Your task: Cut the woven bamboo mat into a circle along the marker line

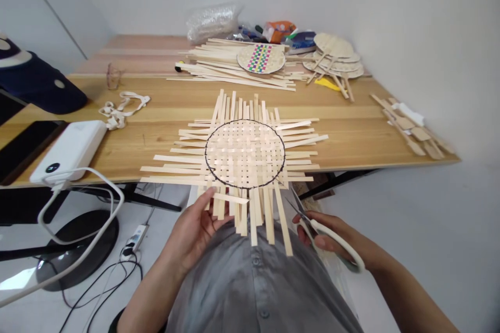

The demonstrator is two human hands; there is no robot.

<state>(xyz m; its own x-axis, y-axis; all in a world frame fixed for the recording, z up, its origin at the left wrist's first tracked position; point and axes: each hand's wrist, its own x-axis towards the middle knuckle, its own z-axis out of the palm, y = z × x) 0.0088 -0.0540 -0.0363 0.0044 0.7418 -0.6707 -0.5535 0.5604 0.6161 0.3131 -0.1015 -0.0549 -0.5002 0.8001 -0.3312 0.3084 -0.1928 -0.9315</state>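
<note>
A flat woven piece of pale strips, marked with a dark oval outline, lies over the table's front edge, with long loose strip ends on every side. My left hand grips the lower-left strip ends, thumb on top and fingers underneath. A short strip lies crosswise over the lower ends by that thumb. In my right hand is a pair of scissors with pale handles; the blades point up and left toward the lower-right strips. The blades are apart from the weave's outline.
Behind lie loose strips, a colour-checked woven fan, stacked fans and bubble wrap. Wooden handles are at right. At left are white tape, a white power bank with a cable, and a dark phone.
</note>
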